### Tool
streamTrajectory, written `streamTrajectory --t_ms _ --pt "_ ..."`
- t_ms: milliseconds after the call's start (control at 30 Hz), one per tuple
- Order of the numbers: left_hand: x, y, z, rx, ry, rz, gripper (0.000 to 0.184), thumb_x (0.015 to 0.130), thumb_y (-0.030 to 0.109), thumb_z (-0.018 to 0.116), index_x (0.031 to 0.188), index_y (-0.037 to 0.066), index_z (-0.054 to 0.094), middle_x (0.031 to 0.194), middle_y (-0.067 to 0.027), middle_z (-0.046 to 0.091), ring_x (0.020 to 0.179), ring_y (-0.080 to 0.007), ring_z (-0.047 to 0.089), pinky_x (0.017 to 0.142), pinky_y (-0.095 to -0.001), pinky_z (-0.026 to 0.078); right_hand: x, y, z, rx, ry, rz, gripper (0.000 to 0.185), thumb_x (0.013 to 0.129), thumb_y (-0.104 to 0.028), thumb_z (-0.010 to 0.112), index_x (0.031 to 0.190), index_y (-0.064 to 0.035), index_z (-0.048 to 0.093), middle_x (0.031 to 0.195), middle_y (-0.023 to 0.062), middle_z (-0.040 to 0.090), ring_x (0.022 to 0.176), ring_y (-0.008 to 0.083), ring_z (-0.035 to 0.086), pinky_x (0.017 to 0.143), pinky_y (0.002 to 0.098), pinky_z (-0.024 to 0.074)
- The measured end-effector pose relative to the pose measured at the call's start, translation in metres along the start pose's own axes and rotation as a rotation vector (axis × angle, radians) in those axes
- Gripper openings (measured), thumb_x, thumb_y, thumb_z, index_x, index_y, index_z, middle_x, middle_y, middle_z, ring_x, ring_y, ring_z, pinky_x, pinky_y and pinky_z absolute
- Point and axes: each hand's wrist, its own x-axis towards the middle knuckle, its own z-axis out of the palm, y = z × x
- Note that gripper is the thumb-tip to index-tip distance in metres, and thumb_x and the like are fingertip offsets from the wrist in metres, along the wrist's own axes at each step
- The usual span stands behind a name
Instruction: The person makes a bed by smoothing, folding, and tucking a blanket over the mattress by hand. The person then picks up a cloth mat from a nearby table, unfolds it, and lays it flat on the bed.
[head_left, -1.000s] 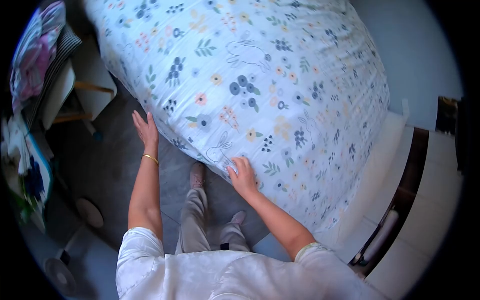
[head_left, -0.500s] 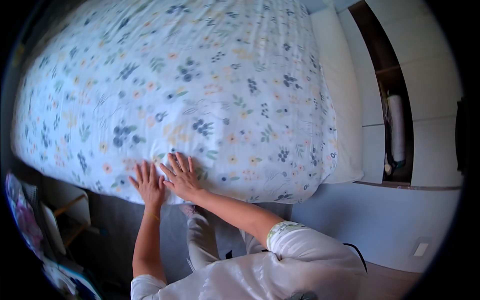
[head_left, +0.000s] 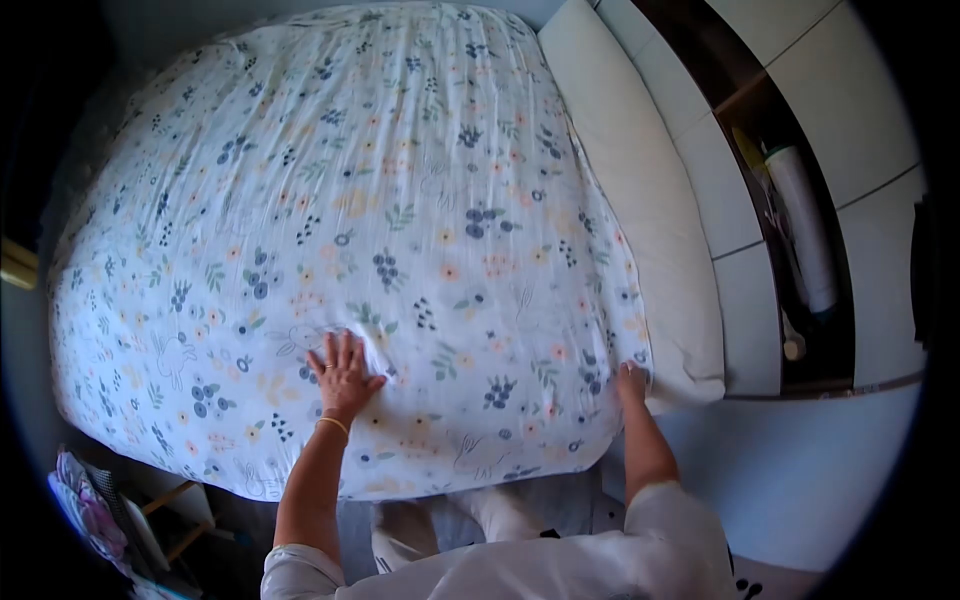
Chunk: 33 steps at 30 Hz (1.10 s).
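Head view: left hand [head_left: 345, 387], fingers spread, overlies floral sheet [head_left: 470, 345]; right hand [head_left: 631, 382], finger grip indeterminate, is nearer the sheet's right edge.

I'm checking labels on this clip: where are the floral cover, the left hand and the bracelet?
Floral cover [head_left: 340, 240], head view: middle of its printed top.
Left hand [head_left: 345, 383], head view: back of the hand.
Bracelet [head_left: 335, 421], head view: visible part of its band.

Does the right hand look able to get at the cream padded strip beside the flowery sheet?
Probably yes: the right hand is at the edge of the flowery sheet, close to the near end of the cream padded strip, with nothing visible blocking the way.
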Motion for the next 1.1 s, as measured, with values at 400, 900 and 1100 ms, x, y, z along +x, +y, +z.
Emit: streamTrajectory --t_ms 400,900,1100 --pt "0.085 0.086 -0.012 0.211 -0.353 0.036 0.093 0.063 0.067 0.064 0.141 0.031 0.029 0.151 -0.0015 0.013 0.139 -0.0358 0.008 0.104 -0.0653 0.008 0.051 -0.087 0.016 -0.247 -0.326 -0.114 0.049 0.082 -0.031 0.045 0.120 0.0000 0.052 0.109 0.0276 0.057 0.096 0.0393 0.057 0.086 0.0444 0.0444" --pt "0.127 0.110 -0.031 0.357 -0.710 -0.081 0.090 0.063 0.059 0.071 0.139 0.029 0.033 0.149 -0.0069 0.022 0.131 -0.0459 0.023 0.102 -0.0640 0.017 0.045 -0.311 0.041 -0.226 -0.150 -0.744 0.060 0.082 -0.041 0.057 0.131 -0.0089 0.044 0.131 0.0238 0.042 0.122 0.0371 0.040 0.100 0.0440 0.0333" --pt "0.177 0.042 -0.077 0.006 -0.202 -0.016 0.076 0.077 0.060 0.056 0.136 0.016 0.038 0.145 -0.0116 0.028 0.133 -0.0358 0.024 0.104 -0.0619 0.016 0.044 -0.432 0.145 -0.584 -0.142 -0.443 0.077 0.084 -0.060 0.045 0.145 -0.0203 0.020 0.150 0.0204 0.005 0.137 0.0412 0.001 0.105 0.0594 0.0087"
